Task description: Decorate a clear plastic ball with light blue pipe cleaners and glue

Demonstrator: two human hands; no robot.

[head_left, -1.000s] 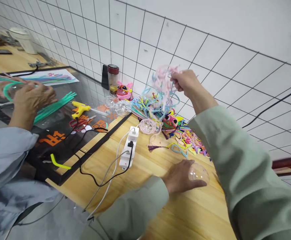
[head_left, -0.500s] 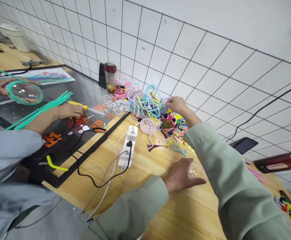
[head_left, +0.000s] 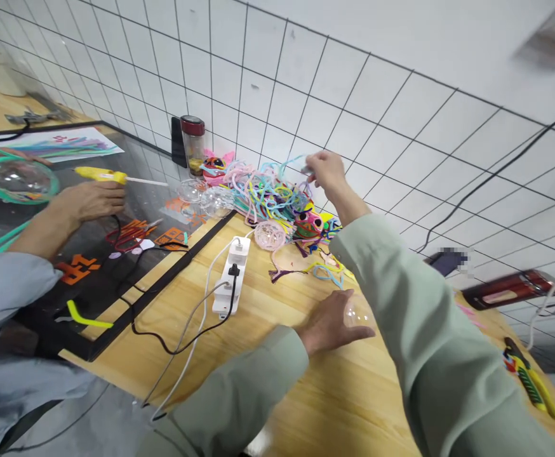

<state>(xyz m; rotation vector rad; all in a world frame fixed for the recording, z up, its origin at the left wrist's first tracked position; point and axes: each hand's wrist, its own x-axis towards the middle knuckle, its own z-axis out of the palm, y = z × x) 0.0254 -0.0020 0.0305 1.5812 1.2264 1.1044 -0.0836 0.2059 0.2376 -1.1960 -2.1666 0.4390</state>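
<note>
From the middle of what I see, the big white wall (head_left: 377, 95) with black lines fills the top, from eleven o'clock round to two. The wooden worktop (head_left: 339, 406) is at six o'clock. The dark, shiny worktop (head_left: 137, 155) is at nine o'clock, with orange bits lying on it. My green right sleeve (head_left: 401, 298) reaches up from five o'clock, and my left sleeve (head_left: 253, 381) comes in from seven. At twelve o'clock, by the wall, is a messy heap of fuzzy strings (head_left: 277, 197), pink, blue, yellow and green. A white power strip (head_left: 240, 261) is at eight o'clock, with cords plugged into it. My left hand (head_left: 329, 322) is at five o'clock, curled around a clear ball, thumb on the near side and fingers on the far side. Another person's hand (head_left: 89, 204) is at nine o'clock, holding a yellow glue gun (head_left: 101, 175). My right hand (head_left: 326, 170) is up between one and two o'clock, thumb and finger pinched together on a pale blue string. The clear ball (head_left: 357, 312) sits on the wood at four o'clock. The pale blue string (head_left: 291, 161) is thinnest, rising from the heap to my fingertips.
</note>
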